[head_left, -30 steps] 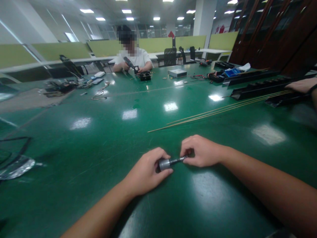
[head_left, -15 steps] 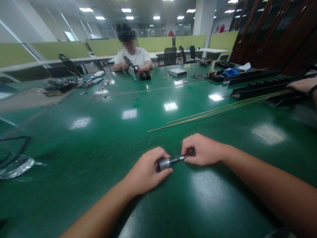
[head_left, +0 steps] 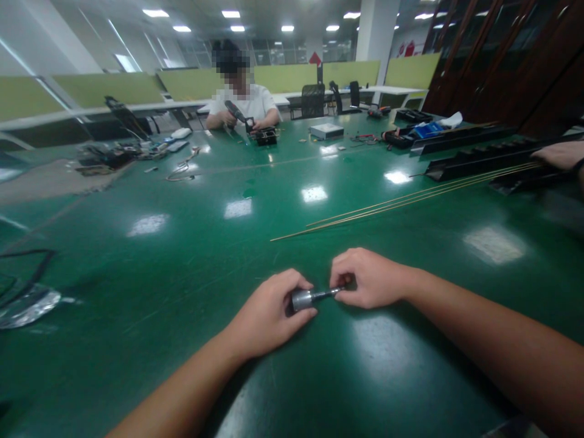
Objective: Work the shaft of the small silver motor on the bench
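A silver-grey cylinder (head_left: 302,300) with a narrow dark shaft (head_left: 323,294) lies low over the green tabletop (head_left: 182,261), pointing to the right. The thumb and fingers of my left hand (head_left: 269,313) grip the cylinder from both sides, and its rear end is hidden in the palm. My right hand (head_left: 367,278) pinches the far end of the shaft between thumb and fingertips. The exact kind of this part cannot be made out.
Thin brass-coloured rods (head_left: 365,212) lie beyond my hands, near another person's hand (head_left: 559,155) and black channel pieces (head_left: 474,164). A person (head_left: 244,106) opposite holds a power drill (head_left: 235,111) over a black part. Electronics clutter (head_left: 109,157) lies at far left.
Both hands keep their grip on the cylinder and shaft; my right fingers shift very slightly at the shaft's end. The view tilts a little.
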